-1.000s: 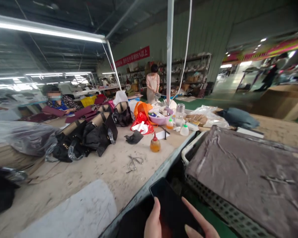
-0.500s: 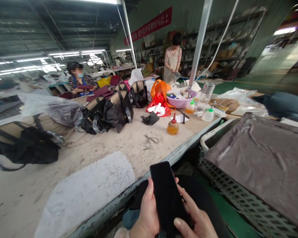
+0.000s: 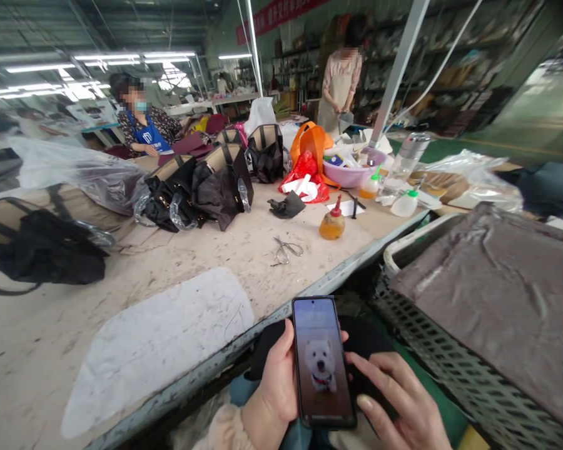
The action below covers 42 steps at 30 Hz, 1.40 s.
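My left hand (image 3: 274,387) grips a smartphone (image 3: 321,361) from its left side, thumb along the edge, low in front of the table edge. The screen is lit and shows a white dog. My right hand (image 3: 403,406) rests just right of the phone with fingers spread, its thumb near the phone's lower right edge. Past the phone, small scissors (image 3: 286,250) and an amber glue bottle with a red cap (image 3: 332,223) sit on the worktable (image 3: 206,262).
Black and tan handbags (image 3: 201,187) crowd the table's middle, with plastic wrap on the left. A white pad (image 3: 159,344) lies near the front edge. A slotted crate covered in grey-brown fabric (image 3: 488,294) stands at right. Two other people work at the far side.
The view has tilted down and left. The phone has come closer and its screen, dark before, now shows a white dog. My right hand has shifted to the phone's right.
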{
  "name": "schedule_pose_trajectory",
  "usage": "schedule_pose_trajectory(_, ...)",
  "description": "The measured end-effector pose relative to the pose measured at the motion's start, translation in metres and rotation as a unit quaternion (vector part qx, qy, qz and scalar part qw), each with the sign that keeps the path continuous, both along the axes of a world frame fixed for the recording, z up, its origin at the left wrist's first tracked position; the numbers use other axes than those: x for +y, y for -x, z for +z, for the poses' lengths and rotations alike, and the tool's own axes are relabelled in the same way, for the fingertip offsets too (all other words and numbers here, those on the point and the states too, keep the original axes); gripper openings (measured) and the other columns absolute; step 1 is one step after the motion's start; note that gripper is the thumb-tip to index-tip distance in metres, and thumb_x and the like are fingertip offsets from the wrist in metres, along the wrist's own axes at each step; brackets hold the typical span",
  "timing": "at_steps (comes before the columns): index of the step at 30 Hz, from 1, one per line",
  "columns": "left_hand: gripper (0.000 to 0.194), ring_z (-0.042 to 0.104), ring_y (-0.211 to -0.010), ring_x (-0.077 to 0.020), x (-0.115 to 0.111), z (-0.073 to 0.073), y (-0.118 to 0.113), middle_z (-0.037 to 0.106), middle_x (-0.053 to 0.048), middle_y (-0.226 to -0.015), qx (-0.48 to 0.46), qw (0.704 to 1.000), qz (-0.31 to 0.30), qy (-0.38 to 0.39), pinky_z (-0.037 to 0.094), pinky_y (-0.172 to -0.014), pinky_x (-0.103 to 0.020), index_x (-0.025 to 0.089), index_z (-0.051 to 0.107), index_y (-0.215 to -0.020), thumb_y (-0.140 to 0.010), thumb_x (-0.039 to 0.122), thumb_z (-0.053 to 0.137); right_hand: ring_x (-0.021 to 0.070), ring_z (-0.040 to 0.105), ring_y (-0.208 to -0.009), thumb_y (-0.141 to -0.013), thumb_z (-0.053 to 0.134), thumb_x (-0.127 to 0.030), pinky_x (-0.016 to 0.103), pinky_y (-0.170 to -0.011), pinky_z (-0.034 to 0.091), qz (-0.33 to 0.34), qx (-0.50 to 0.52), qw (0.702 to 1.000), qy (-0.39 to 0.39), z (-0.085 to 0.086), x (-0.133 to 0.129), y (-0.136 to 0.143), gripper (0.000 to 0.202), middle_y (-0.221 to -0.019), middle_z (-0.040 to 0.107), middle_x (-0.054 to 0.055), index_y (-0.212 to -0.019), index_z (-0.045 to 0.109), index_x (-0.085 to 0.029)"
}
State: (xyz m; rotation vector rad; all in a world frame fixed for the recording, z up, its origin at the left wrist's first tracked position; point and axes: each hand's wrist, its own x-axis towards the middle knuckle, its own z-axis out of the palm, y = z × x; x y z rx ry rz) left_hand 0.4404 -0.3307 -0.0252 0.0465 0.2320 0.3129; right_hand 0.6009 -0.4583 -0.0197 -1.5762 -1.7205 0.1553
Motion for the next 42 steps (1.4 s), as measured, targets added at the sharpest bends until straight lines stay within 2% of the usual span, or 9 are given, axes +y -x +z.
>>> schedule_pose_trajectory(4, 0.087, 0.063, -0.103, -0.0317, 0.000, 0.000, -0.002, 0.065, -0.023, -0.119, 0.012, 1.000, -0.013, -0.010, 0.041, -0.091, -0.043, -0.002, 0.053, -0.129, -0.088, 0.069, 0.024, 0.0294, 0.051, -0.106, -0.090, 0.055, -0.045, 0.041, -0.082, 0.054, 0.057, -0.105, 0.992, -0.029, 0.008, 0.000, -0.006, 0.040, -0.114, 0.048, 0.013, -0.124, 0.062, -0.026)
schedule_pose_trajectory(8, 0.083, 0.065, -0.095, -0.0282, -0.001, -0.001, -0.004, 0.066, -0.021, -0.118, 0.036, 0.999, -0.019, -0.011, 0.043, -0.085, -0.040, -0.001, 0.054, -0.128, -0.089, 0.066, 0.026, 0.0324, 0.047, -0.114, -0.091, 0.047, -0.055, 0.051, -0.097, 0.044, 0.075, -0.137, 0.988, -0.007, 0.014, 0.004, -0.002, 0.042, -0.118, 0.049, 0.011, -0.123, 0.063, -0.032)
schedule_pose_trajectory(13, 0.081, 0.059, -0.110, -0.0310, -0.003, -0.001, -0.005, 0.066, -0.023, -0.118, 0.026, 0.999, -0.025, -0.015, 0.037, -0.095, -0.039, -0.002, 0.057, -0.125, -0.089, 0.065, 0.027, 0.0326, 0.042, -0.119, -0.083, 0.055, -0.065, 0.054, -0.109, 0.029, 0.126, -0.196, 0.972, -0.037, 0.017, 0.012, -0.003, 0.054, -0.124, 0.051, 0.008, -0.126, 0.061, -0.034)
schedule_pose_trajectory(15, 0.078, 0.060, -0.110, -0.0317, -0.003, -0.002, -0.005, 0.066, -0.022, -0.117, 0.027, 0.999, -0.028, -0.018, 0.036, -0.096, -0.041, 0.001, 0.058, -0.125, -0.090, 0.064, 0.029, 0.0332, 0.039, -0.121, -0.080, 0.060, -0.065, 0.055, -0.111, 0.024, 0.144, -0.213, 0.966, -0.021, 0.017, 0.014, -0.004, 0.057, -0.130, 0.048, 0.008, -0.127, 0.059, -0.034)
schedule_pose_trajectory(18, 0.078, 0.063, -0.104, -0.0316, -0.002, -0.002, -0.004, 0.069, -0.020, -0.114, 0.028, 0.998, -0.049, -0.006, 0.037, -0.094, -0.044, 0.006, 0.059, -0.126, -0.088, 0.067, 0.027, 0.0350, 0.035, -0.125, -0.084, 0.060, -0.059, 0.060, -0.110, 0.021, 0.129, -0.204, 0.970, 0.014, 0.015, 0.017, -0.007, 0.052, -0.137, 0.041, 0.008, -0.129, 0.057, -0.034)
schedule_pose_trajectory(22, 0.079, 0.063, -0.106, -0.0307, -0.003, -0.001, -0.004, 0.069, -0.019, -0.114, 0.018, 0.999, -0.048, 0.002, 0.036, -0.096, -0.044, 0.007, 0.059, -0.125, -0.089, 0.067, 0.024, 0.0391, 0.030, -0.129, -0.094, 0.045, -0.050, 0.066, -0.104, 0.024, 0.014, -0.171, 0.985, 0.004, 0.013, 0.021, -0.013, 0.047, -0.141, 0.034, 0.014, -0.134, 0.053, -0.026)
schedule_pose_trajectory(24, 0.081, 0.063, -0.106, -0.0313, -0.002, 0.000, -0.004, 0.069, -0.020, -0.113, 0.015, 0.998, -0.056, -0.005, 0.035, -0.097, -0.044, 0.007, 0.058, -0.127, -0.088, 0.069, 0.024, 0.0408, 0.028, -0.130, -0.096, 0.042, -0.047, 0.067, -0.102, 0.026, -0.016, -0.152, 0.988, -0.016, 0.012, 0.020, -0.015, 0.048, -0.142, 0.032, 0.017, -0.136, 0.050, -0.022)
schedule_pose_trajectory(32, 0.089, 0.064, -0.102, -0.0324, 0.000, -0.003, -0.002, 0.070, -0.022, -0.107, 0.049, 0.994, -0.088, -0.037, 0.038, -0.094, -0.045, 0.003, 0.056, -0.127, -0.086, 0.072, 0.020, 0.0364, 0.033, -0.126, -0.088, 0.059, -0.044, 0.063, -0.108, 0.019, 0.110, -0.139, 0.984, -0.003, 0.010, 0.007, -0.009, 0.047, -0.138, 0.036, 0.012, -0.131, 0.056, -0.025)
schedule_pose_trajectory(42, 0.076, 0.063, -0.106, -0.0314, -0.002, -0.004, -0.005, 0.072, -0.019, -0.102, 0.080, 0.996, -0.034, -0.007, 0.035, -0.100, -0.043, 0.003, 0.062, -0.119, -0.090, 0.064, 0.029, 0.0364, 0.032, -0.127, -0.084, 0.059, -0.059, 0.062, -0.110, 0.014, 0.124, -0.189, 0.974, 0.019, 0.006, 0.017, 0.002, 0.060, -0.141, 0.035, 0.010, -0.136, 0.051, -0.029)
